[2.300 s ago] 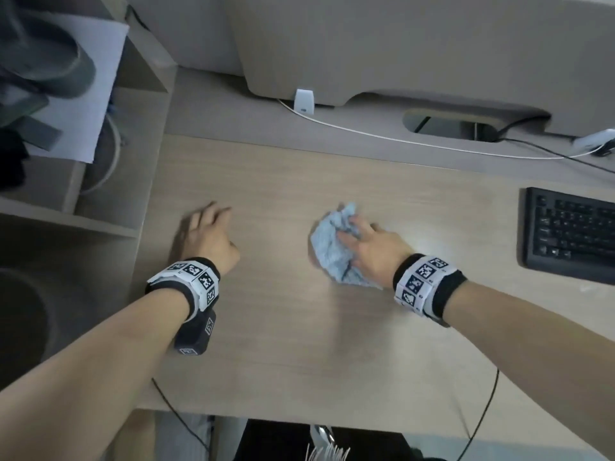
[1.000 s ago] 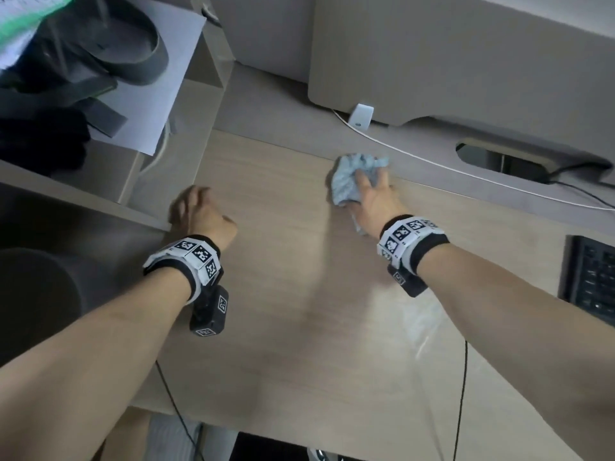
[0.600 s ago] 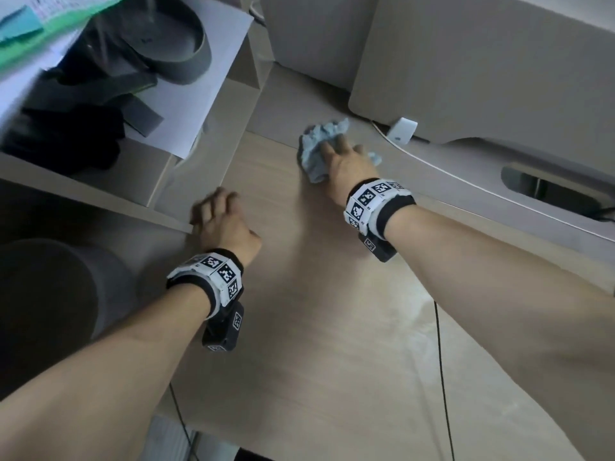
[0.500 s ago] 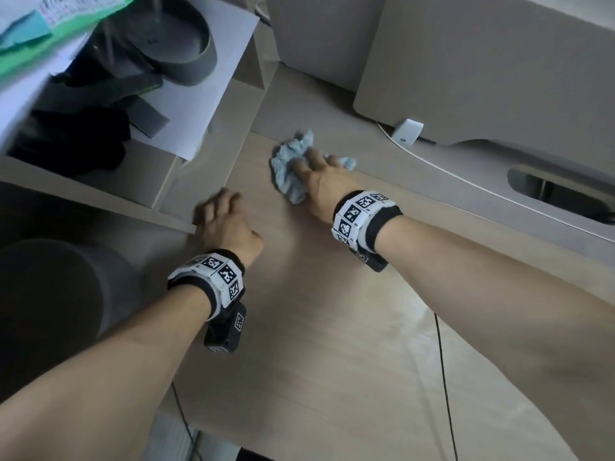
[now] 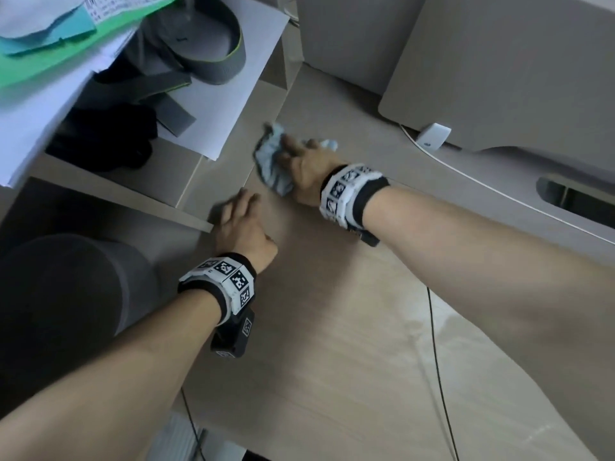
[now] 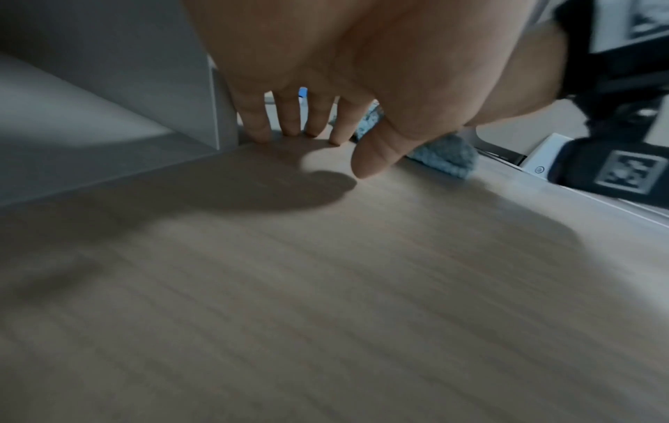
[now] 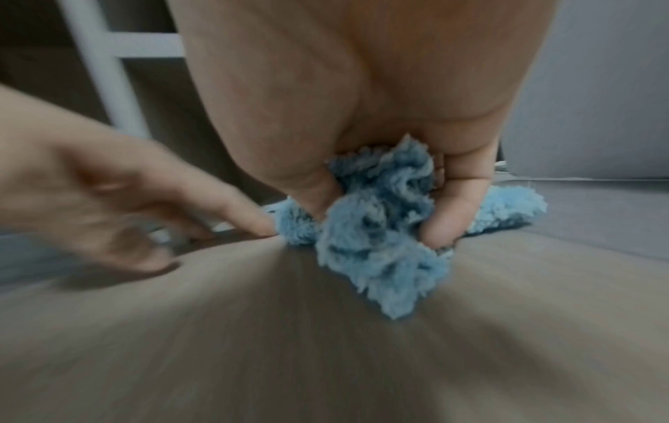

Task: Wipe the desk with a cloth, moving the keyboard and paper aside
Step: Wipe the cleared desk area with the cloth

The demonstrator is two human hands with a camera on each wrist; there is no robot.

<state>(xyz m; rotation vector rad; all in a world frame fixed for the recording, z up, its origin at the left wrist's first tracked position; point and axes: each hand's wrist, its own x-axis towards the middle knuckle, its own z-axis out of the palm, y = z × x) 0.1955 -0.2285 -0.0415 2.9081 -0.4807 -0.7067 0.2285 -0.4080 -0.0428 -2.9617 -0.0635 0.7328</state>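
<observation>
A crumpled light-blue cloth (image 5: 268,161) lies on the wooden desk (image 5: 332,344) at its back left, close to the shelf unit. My right hand (image 5: 296,151) presses it down, and in the right wrist view thumb and fingers dig into the cloth (image 7: 380,229) and grip it. My left hand (image 5: 236,211) rests just in front of it, by the shelf's corner, holding nothing. Its straight fingertips (image 6: 289,131) touch the desk, with the cloth (image 6: 445,160) right behind them. A white paper (image 5: 239,71) lies on the shelf. No keyboard is in view.
The shelf unit (image 5: 133,194) bounds the desk on the left and carries grey straps (image 5: 199,51) and green folders (image 5: 50,54). A grey panel (image 5: 499,61), a white plug (image 5: 432,139) and a white cable (image 5: 499,191) run along the back. A dark round bin (image 5: 66,294) stands at lower left.
My right hand has slid the cloth from mid-desk to the back, then left toward the shelf and my left hand. The left hand stayed by the shelf corner. The keyboard left the view.
</observation>
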